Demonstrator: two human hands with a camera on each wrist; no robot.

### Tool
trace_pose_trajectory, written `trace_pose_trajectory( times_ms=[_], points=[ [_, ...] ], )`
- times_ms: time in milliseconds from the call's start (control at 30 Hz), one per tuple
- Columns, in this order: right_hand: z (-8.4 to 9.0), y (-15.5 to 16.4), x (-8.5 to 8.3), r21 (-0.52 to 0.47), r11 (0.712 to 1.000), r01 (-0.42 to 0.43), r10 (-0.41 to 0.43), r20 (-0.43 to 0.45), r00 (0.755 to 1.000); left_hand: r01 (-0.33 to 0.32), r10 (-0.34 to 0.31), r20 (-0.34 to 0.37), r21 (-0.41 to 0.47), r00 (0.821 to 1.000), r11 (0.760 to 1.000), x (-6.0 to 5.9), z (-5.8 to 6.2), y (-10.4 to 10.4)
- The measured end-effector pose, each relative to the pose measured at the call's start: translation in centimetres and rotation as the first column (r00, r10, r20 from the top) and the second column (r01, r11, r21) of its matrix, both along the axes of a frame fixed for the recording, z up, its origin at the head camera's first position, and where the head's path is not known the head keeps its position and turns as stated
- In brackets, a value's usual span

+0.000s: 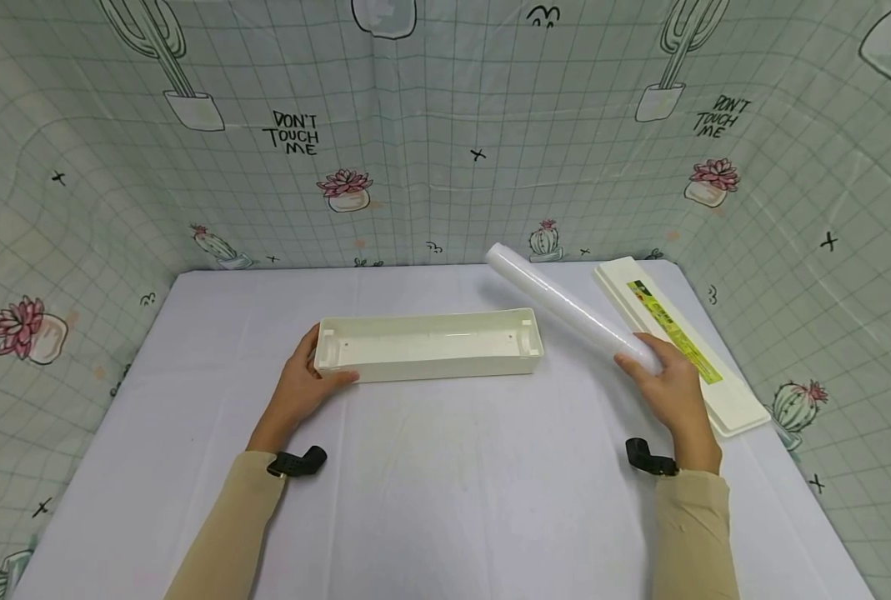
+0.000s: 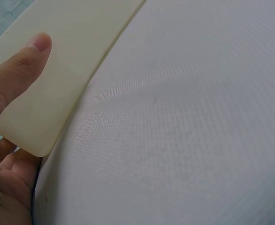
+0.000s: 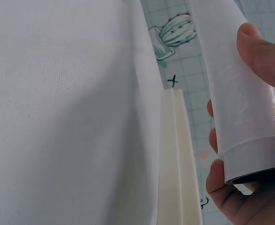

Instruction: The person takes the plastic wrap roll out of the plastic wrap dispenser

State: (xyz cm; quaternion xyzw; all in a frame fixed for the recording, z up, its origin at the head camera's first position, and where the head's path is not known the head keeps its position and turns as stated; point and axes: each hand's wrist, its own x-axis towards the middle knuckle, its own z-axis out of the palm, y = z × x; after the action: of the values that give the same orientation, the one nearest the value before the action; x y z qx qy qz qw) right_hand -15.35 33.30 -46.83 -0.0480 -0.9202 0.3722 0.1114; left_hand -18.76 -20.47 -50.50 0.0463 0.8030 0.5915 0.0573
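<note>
A long cream plastic box [image 1: 445, 368] lies with its hollow side up near the table's middle. My left hand [image 1: 304, 385] grips its left end, thumb [image 2: 27, 63] along the front wall and the other fingers behind the end. In my right hand [image 1: 670, 387] is a roll of clear plastic wrap [image 1: 558, 298], held near its close end. The roll slants up and leftward above the table, and the right wrist view shows its hollow end below the thumb. Beside that hand lies a long cream lid [image 1: 730, 408] with a yellow-green label [image 1: 673, 331].
A white cloth [image 1: 445, 492] covers the table. Behind and on both sides hangs a grid-patterned curtain [image 1: 430, 167] with cactus drawings. The lid lies slanted along the table's right edge. Each wrist wears a black strap device [image 1: 298, 461].
</note>
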Motion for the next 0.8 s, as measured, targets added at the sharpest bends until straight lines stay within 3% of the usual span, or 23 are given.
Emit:
trace_pose_trajectory(
  times_ms=[800],
  points=[
    [-0.82,0.04,-0.05,-0.023,1.0,0.01,-0.009,0.052,0.999,-0.006,0.006,0.009,0.006,1.0,1.0,-0.05,-0.2,-0.16]
  ],
)
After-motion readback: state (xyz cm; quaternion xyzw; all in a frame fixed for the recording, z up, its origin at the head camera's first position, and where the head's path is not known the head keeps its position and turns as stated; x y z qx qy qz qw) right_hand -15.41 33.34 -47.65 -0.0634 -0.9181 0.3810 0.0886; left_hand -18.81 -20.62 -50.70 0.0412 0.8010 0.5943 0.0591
